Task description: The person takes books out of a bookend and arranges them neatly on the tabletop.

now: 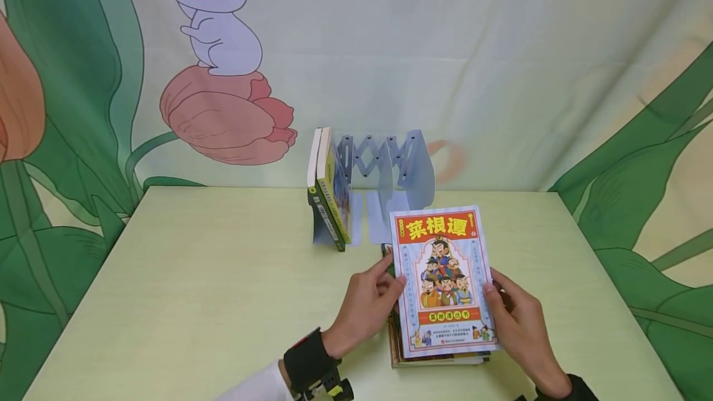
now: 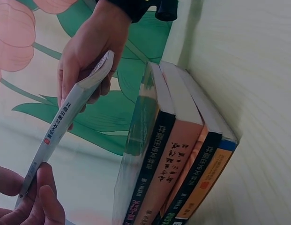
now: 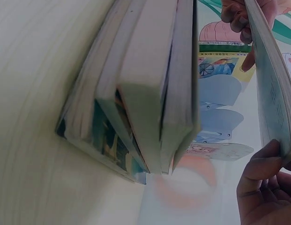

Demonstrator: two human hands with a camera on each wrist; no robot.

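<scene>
A thin book point(image 1: 445, 286) with a red-and-pale-blue cover and cartoon figures is held face up between both hands. On its left edge, my left hand point(image 1: 362, 305) pinches it between thumb and fingers. My right hand point(image 1: 520, 323) grips the opposite edge, thumb on the cover and fingers beneath. Below lies a stack of several books point(image 1: 440, 361), mostly hidden by the held book in the head view. The left wrist view shows the stack's spines point(image 2: 187, 140), with a gap between them and the raised book. Page edges point(image 3: 150, 61) of the stack face the right wrist camera.
Behind the hands stands a blue-grey metal expanding bookend point(image 1: 419, 169) with upright dividers. Two books point(image 1: 328, 194) stand in its left end, leaning slightly. The pale table point(image 1: 223, 277) reaches back to a printed cloth point(image 1: 356, 48) with a rabbit and flowers.
</scene>
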